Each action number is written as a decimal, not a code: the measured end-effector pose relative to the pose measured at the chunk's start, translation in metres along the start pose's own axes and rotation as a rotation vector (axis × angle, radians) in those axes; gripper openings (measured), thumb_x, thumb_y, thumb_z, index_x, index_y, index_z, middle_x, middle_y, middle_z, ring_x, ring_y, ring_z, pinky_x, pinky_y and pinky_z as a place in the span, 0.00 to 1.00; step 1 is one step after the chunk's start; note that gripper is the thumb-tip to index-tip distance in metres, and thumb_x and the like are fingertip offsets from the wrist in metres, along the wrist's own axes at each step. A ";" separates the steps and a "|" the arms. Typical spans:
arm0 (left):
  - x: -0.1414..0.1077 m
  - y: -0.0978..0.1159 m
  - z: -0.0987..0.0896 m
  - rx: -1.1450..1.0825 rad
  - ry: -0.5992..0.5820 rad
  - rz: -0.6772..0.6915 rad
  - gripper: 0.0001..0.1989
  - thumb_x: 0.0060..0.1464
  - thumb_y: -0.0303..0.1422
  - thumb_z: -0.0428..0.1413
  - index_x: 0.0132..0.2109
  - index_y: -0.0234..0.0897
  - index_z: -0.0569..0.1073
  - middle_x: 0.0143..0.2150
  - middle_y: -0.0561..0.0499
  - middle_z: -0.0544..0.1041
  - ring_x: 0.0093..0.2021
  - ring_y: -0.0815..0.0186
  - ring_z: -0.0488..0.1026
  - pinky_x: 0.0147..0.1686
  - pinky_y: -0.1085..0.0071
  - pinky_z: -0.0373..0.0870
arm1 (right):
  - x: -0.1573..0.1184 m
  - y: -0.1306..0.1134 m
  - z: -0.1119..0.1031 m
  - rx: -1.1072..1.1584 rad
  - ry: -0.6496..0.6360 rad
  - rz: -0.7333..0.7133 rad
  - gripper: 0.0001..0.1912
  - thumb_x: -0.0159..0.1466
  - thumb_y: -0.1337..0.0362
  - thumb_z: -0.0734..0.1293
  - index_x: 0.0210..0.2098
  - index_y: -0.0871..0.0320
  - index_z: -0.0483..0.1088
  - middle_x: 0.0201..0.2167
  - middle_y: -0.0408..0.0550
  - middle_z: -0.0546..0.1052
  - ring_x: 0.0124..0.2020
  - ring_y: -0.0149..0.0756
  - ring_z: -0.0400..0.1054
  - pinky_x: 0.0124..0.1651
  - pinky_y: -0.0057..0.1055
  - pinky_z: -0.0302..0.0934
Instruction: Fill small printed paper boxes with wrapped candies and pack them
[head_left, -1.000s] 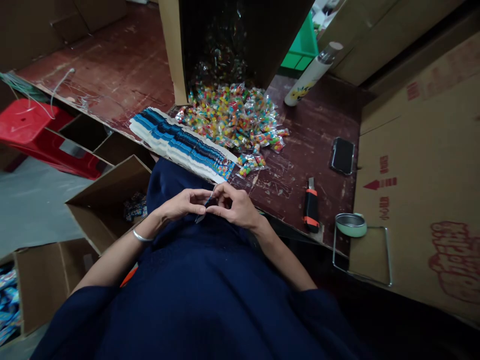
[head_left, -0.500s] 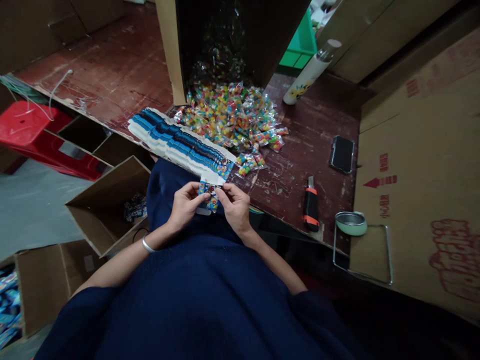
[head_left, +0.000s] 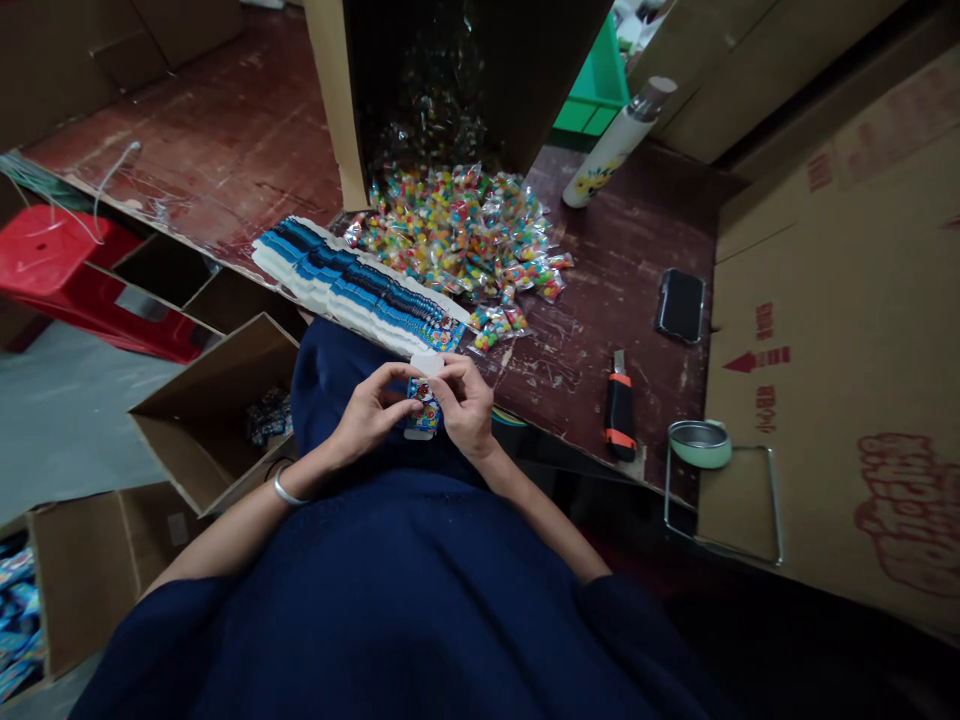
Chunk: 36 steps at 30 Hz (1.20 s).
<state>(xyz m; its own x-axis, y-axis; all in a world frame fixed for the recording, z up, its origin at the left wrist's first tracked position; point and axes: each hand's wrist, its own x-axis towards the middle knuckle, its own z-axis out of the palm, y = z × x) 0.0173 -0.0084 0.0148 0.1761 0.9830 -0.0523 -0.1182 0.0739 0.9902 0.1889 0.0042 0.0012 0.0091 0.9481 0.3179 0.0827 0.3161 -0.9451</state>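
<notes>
Between my two hands, over my lap, is a small printed candy box [head_left: 424, 405] with white end flaps showing at its top and bottom. My left hand [head_left: 373, 408] pinches its left side between thumb and fingers. On the other side, my right hand [head_left: 466, 405] grips the box near its upper flap. Just beyond lies a long fanned row of flat blue-and-white cartons [head_left: 352, 285] along the table edge. Behind that row, a heap of clear packets of colourful candies [head_left: 457, 230] spills from a big cardboard box [head_left: 349, 120].
On the red-brown table [head_left: 585, 300] are a utility knife [head_left: 620, 410], a phone [head_left: 681, 305] and a white flask [head_left: 619, 145]. A green cup [head_left: 700, 445] sits at the right edge. Open cartons [head_left: 180, 410] and a red stool [head_left: 67, 260] stand at left.
The small box has turned more upright in my hands and shifted slightly right. Its top flap now stands between my fingers, and my right hand has moved a little left.
</notes>
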 end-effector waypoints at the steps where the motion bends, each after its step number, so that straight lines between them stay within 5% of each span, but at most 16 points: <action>1: 0.001 0.000 0.000 -0.021 0.031 0.002 0.23 0.48 0.38 0.72 0.47 0.38 0.72 0.43 0.51 0.76 0.34 0.69 0.77 0.35 0.72 0.80 | 0.001 -0.001 0.001 0.066 0.008 0.034 0.10 0.68 0.54 0.71 0.41 0.52 0.70 0.45 0.49 0.79 0.46 0.40 0.76 0.48 0.38 0.71; 6: 0.000 0.000 0.000 -0.068 0.051 -0.040 0.26 0.47 0.36 0.72 0.48 0.39 0.67 0.42 0.54 0.73 0.30 0.71 0.78 0.34 0.73 0.79 | 0.013 -0.010 0.001 0.219 -0.097 0.110 0.16 0.63 0.50 0.76 0.34 0.53 0.70 0.34 0.44 0.78 0.38 0.36 0.75 0.44 0.34 0.71; 11: -0.002 0.003 -0.006 0.031 0.015 -0.016 0.25 0.50 0.33 0.69 0.52 0.40 0.68 0.46 0.51 0.75 0.36 0.68 0.80 0.39 0.71 0.80 | 0.027 -0.016 -0.010 0.137 -0.198 0.292 0.19 0.57 0.48 0.79 0.32 0.55 0.75 0.31 0.43 0.79 0.33 0.35 0.73 0.38 0.33 0.70; 17: -0.002 0.007 -0.008 0.023 -0.047 -0.049 0.28 0.51 0.32 0.69 0.57 0.41 0.70 0.48 0.48 0.77 0.37 0.64 0.82 0.40 0.69 0.80 | 0.038 -0.018 -0.017 0.096 -0.223 0.331 0.20 0.55 0.47 0.79 0.26 0.56 0.74 0.26 0.42 0.77 0.29 0.33 0.69 0.35 0.32 0.66; 23: -0.004 0.009 -0.006 0.037 -0.046 -0.071 0.30 0.51 0.34 0.69 0.61 0.40 0.73 0.48 0.47 0.78 0.34 0.66 0.81 0.37 0.71 0.79 | 0.035 -0.021 -0.017 0.029 -0.273 0.191 0.19 0.61 0.49 0.76 0.25 0.55 0.73 0.28 0.44 0.78 0.31 0.35 0.71 0.37 0.34 0.66; 29: -0.003 0.006 -0.003 0.025 0.007 -0.097 0.21 0.50 0.38 0.69 0.49 0.35 0.76 0.44 0.48 0.78 0.35 0.66 0.79 0.36 0.72 0.79 | 0.030 -0.019 -0.029 -0.081 -0.406 0.003 0.16 0.70 0.49 0.68 0.36 0.53 0.78 0.44 0.50 0.81 0.45 0.40 0.76 0.41 0.35 0.71; 31: 0.001 0.002 -0.006 0.018 -0.006 -0.112 0.21 0.49 0.39 0.70 0.46 0.36 0.73 0.42 0.50 0.77 0.35 0.67 0.78 0.36 0.71 0.78 | 0.039 -0.009 -0.045 -0.186 -0.320 0.017 0.14 0.69 0.49 0.68 0.43 0.52 0.78 0.48 0.51 0.81 0.47 0.42 0.76 0.41 0.36 0.72; 34: 0.008 0.000 -0.020 0.102 -0.137 -0.158 0.20 0.48 0.39 0.69 0.43 0.37 0.69 0.38 0.53 0.75 0.35 0.67 0.76 0.37 0.71 0.76 | 0.059 0.013 -0.074 -0.536 -0.026 0.028 0.11 0.69 0.54 0.69 0.43 0.54 0.77 0.46 0.52 0.81 0.47 0.45 0.74 0.46 0.41 0.72; 36: 0.013 0.003 -0.036 0.280 -0.241 -0.172 0.21 0.49 0.36 0.67 0.48 0.38 0.70 0.38 0.53 0.75 0.35 0.66 0.75 0.37 0.72 0.74 | 0.070 0.027 -0.089 -0.760 -0.069 0.019 0.09 0.65 0.56 0.74 0.40 0.54 0.77 0.44 0.53 0.81 0.49 0.49 0.72 0.51 0.46 0.69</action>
<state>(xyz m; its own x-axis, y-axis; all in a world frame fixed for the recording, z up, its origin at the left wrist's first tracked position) -0.0166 0.0103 0.0127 0.3982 0.8901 -0.2215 0.1982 0.1523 0.9683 0.2807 0.0753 0.0050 -0.0432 0.9611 0.2730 0.7463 0.2127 -0.6307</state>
